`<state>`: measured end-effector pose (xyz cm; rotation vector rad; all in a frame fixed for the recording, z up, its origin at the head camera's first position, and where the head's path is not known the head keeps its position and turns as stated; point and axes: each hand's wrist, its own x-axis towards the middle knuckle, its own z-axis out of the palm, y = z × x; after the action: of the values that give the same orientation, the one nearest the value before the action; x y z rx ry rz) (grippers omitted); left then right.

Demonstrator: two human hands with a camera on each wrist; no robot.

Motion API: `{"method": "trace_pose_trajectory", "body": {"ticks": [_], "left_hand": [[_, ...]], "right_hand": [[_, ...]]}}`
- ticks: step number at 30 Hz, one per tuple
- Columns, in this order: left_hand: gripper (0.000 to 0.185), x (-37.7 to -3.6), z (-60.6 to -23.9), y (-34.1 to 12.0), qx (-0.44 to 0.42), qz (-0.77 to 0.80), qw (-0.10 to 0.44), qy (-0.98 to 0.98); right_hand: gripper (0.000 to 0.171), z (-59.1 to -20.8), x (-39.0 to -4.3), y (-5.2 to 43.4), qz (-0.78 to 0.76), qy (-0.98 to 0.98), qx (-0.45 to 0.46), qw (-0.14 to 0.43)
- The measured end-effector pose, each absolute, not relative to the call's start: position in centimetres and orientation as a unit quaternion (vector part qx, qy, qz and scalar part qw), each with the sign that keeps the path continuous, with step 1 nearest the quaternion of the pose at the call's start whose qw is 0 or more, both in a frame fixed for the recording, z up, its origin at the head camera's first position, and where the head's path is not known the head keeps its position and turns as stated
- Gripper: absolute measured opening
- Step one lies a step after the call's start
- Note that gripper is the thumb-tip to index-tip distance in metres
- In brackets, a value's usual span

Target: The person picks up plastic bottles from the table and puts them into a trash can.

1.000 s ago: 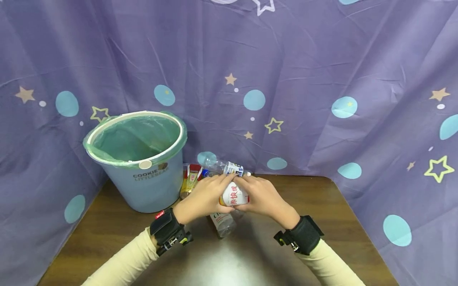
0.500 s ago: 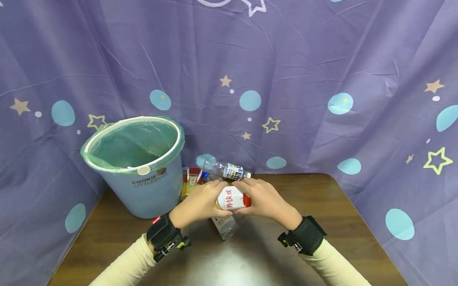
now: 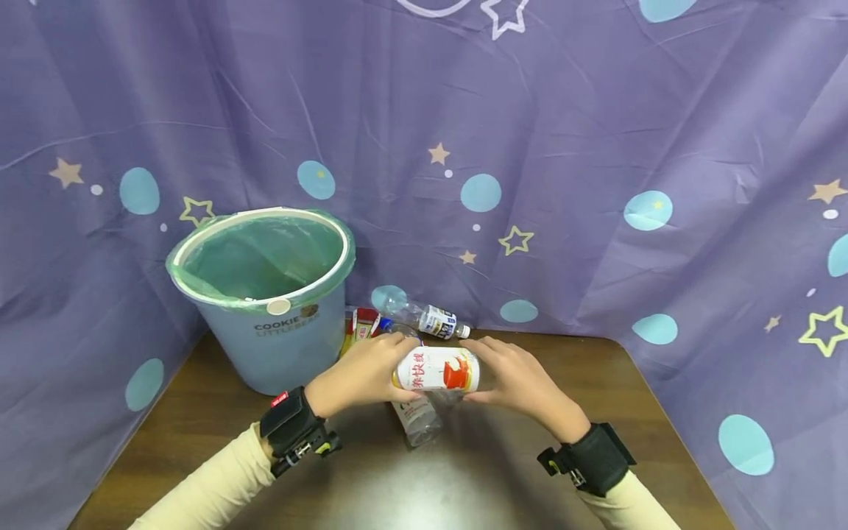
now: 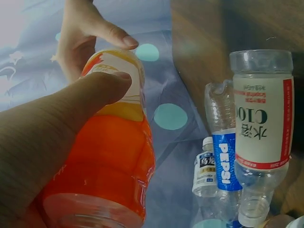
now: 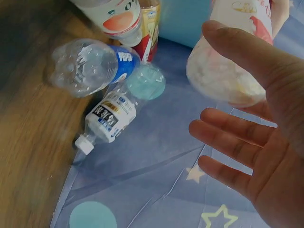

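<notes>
My left hand (image 3: 367, 372) grips a plastic drink bottle (image 3: 437, 369), held sideways over the table, with a white label bearing red characters and a red picture. In the left wrist view the thumb (image 4: 102, 90) presses on the label, and this side of the bottle looks orange-red. At the bottle's right end is my right hand (image 3: 523, 383), thumb and fingers spread apart. The right wrist view has its thumb (image 5: 237, 50) overlapping the bottle's whitish end, while several fingers extend loosely off it.
A light blue bucket (image 3: 291, 353) lined with a green bag stands at the left. Beyond and beneath the hands lie a C100 bottle (image 3: 416, 419), a Pepsi bottle (image 4: 224, 161), a white-capped labelled bottle (image 3: 440, 322) and a red-yellow bottle (image 3: 364, 324). A purple curtain (image 3: 563, 184) hangs behind the table.
My right hand has moved to the right and spread off the bottle, so more of its label shows. My left hand has shifted slightly left and keeps its grip.
</notes>
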<state>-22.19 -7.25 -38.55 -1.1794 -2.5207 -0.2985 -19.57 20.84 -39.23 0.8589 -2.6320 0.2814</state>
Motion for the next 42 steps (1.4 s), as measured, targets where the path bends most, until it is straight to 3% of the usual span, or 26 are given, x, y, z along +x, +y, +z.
{"method": "trace_pose_trajectory", "body": {"ticks": [9,20,30,42], "left_hand": [[0.076,-22.2,-36.6,-7.3,-0.410,-0.087,0.199,-0.886],[0.073,-22.8,-29.3,-8.3,-0.386,-0.111,0.251,-0.881],[0.072,-23.8,-23.4,-8.7,-0.361,-0.165,0.263,-0.879],[0.071,-27.2,-16.8,-10.7,-0.311,-0.199,0.276,-0.887]], "right_hand": [[0.073,-40.3,-19.2,23.8,0.102,-0.937,0.291,0.165],[0.049,-42.7,-18.2,26.6,0.125,-0.941,0.277,0.149],[0.043,-43.9,-17.9,27.4,0.148,-0.947,0.260,0.117],[0.038,-45.1,-16.4,29.6,0.164,-0.953,0.235,0.101]]}}
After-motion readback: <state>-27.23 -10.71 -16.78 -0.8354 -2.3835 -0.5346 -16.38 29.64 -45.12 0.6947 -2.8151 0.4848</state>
